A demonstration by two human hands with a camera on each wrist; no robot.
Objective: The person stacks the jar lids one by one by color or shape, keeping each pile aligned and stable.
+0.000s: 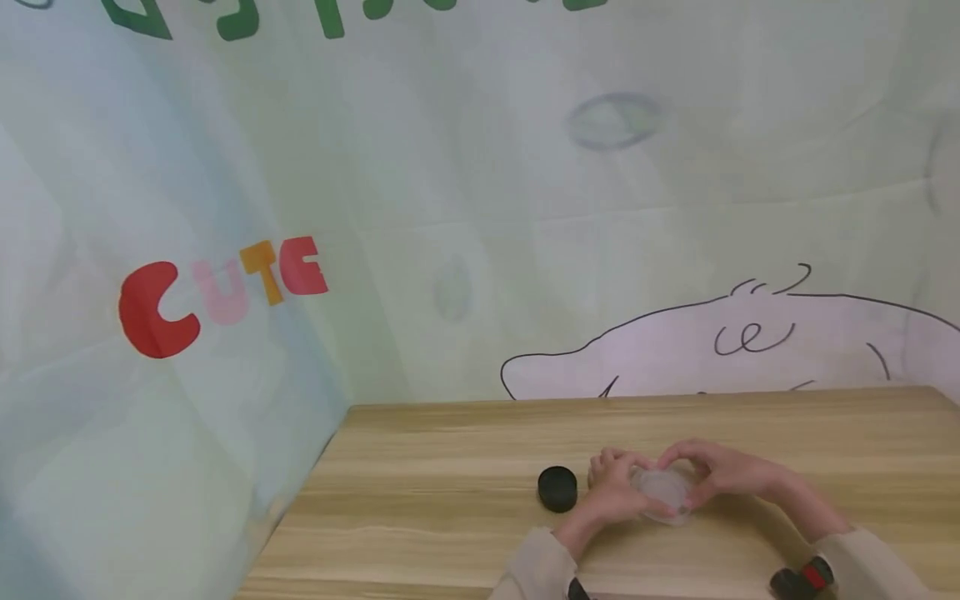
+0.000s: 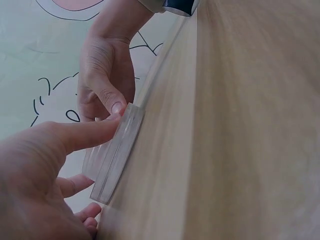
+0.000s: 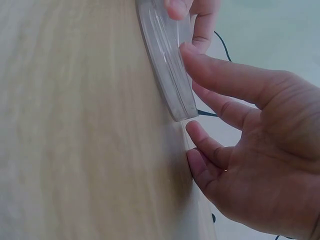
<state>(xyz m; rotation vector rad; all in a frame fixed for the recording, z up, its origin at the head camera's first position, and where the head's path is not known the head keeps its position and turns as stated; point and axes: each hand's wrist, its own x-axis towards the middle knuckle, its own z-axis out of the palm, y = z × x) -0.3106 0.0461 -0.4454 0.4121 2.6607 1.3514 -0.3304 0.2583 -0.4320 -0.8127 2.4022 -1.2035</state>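
Observation:
A shallow, round, clear plastic piece with a ridged rim (image 1: 663,493) lies low over the wooden table, between my hands. My left hand (image 1: 617,490) grips its left side; in the left wrist view, the thumb presses along the near edge with fingers across from it. From the right, my right hand (image 1: 726,472) holds the opposite side, its thumb and fingers on the rim (image 3: 170,70) in the right wrist view. Both thumbs come close together. Whether the plastic piece is a lid or a closed box I cannot tell. A black round lid-like piece (image 1: 557,489) sits just left of my left hand.
The wooden table (image 1: 420,500) ends at a back edge against a printed cloth backdrop (image 1: 465,208) with coloured letters and a line drawing. A dark device with a red part (image 1: 813,575) is worn on the right wrist.

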